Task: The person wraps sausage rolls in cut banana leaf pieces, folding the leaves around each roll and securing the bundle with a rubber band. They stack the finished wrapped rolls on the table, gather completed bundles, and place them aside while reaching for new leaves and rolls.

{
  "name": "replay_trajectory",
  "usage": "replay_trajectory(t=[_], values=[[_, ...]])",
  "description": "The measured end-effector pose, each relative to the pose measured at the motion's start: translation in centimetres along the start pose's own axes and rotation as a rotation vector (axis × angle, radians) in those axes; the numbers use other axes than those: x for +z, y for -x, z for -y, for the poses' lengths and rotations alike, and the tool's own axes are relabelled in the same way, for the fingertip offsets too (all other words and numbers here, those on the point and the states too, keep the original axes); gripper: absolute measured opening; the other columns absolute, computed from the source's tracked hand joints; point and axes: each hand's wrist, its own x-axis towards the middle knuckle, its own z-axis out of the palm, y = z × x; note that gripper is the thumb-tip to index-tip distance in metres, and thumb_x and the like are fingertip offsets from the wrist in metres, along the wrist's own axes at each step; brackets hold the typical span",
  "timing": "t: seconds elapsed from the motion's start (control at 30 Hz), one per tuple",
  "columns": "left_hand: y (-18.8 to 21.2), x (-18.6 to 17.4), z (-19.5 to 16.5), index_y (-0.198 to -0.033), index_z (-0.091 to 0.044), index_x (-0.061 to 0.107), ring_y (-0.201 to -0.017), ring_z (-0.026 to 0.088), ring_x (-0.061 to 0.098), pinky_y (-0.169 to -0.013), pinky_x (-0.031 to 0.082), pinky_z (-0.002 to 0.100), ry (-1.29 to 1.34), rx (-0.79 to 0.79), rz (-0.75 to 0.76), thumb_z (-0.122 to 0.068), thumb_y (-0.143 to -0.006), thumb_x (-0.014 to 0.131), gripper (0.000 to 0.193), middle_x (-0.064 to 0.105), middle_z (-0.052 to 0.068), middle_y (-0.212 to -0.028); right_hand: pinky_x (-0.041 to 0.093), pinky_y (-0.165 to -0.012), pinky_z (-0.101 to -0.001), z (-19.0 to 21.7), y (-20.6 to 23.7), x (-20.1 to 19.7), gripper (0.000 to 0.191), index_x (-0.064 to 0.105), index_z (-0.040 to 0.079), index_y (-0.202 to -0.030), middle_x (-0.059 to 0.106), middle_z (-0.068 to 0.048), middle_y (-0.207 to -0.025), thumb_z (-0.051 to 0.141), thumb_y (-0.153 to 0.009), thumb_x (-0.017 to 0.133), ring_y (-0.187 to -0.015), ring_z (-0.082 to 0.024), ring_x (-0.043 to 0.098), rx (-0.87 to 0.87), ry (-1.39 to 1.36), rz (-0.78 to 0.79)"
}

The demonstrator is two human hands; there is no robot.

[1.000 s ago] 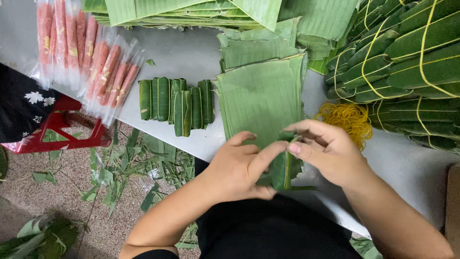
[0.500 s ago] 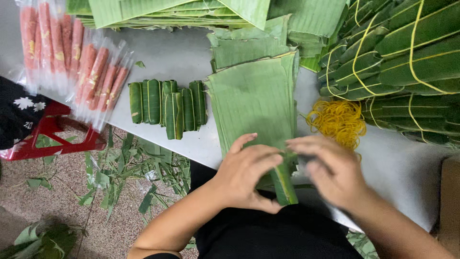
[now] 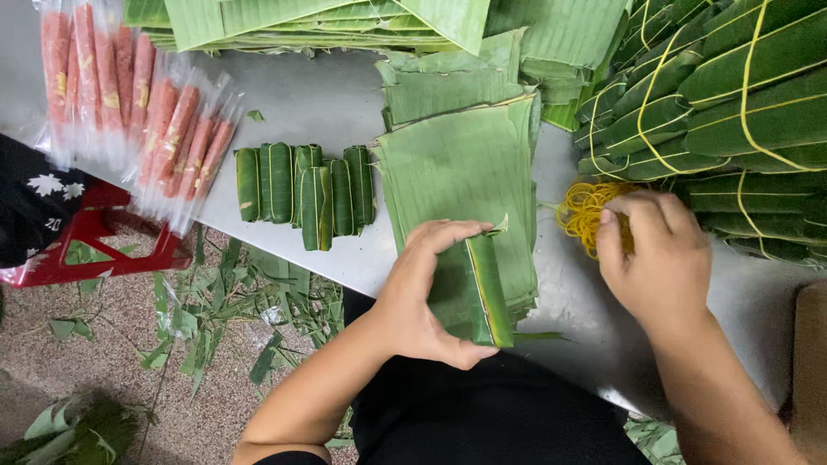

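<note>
Since a moment ago, right hand (image 3: 659, 254) has left the leaf roll (image 3: 475, 291) for the rubber bands (image 3: 584, 213), fingers pinching there; left hand (image 3: 419, 293) grips the near-upright roll.

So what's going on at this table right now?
A person is wrapping food in banana leaves. The left hand holds a freshly rolled leaf parcel closed on top of a stack of cut banana leaves. The right hand is in a pile of yellow rubber bands. Six wrapped rolls lie on the metal table, packaged pink sausages sit at the left, and tied bundles are stacked at the right.
</note>
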Motion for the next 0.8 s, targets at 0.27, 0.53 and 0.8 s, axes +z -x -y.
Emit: replay_trajectory(t=[0.27,0.53,0.8], values=[[0.3,2.3,0.7,-0.160,-0.007,0.029,-0.130,0.021,0.049,-0.115,0.040,0.037,0.858,-0.203,0.141,-0.043,-0.072,0.096,0.116,0.045,0.010,-0.144,0.052,-0.086,-0.0365,5.2,1.7,0.2,0.011,0.059,0.002,-0.103,0.064,-0.011,-0.103,0.013,-0.101,0.060,-0.096,-0.026,0.065,-0.101,-0.686,0.188],[0.4,-0.5,0.2,-0.150,-0.007,0.040,-0.119,0.022,0.058,-0.101,0.045,0.036,-0.055,0.110,0.132,-0.051,-0.063,0.096,0.112,0.052,0.012,-0.140,0.049,-0.083,-0.0340,5.2,-0.5,-0.5,0.016,0.063,-0.001,-0.100,0.063,-0.009,-0.098,0.015,-0.099,0.060,-0.092,-0.021,0.060,0.258,-1.658,0.590],[-0.5,-0.9,1.9,-0.151,-0.010,0.037,-0.129,0.026,0.062,-0.116,0.050,0.044,0.351,-0.166,-0.250,-0.043,-0.072,0.097,0.105,0.056,0.012,-0.146,0.045,-0.048,-0.0347,7.9,-2.5,-1.5,0.007,0.071,0.007,-0.087,0.060,-0.002,-0.066,0.014,-0.089,0.075,-0.048,-0.019,0.059,-0.340,-0.893,0.503]])
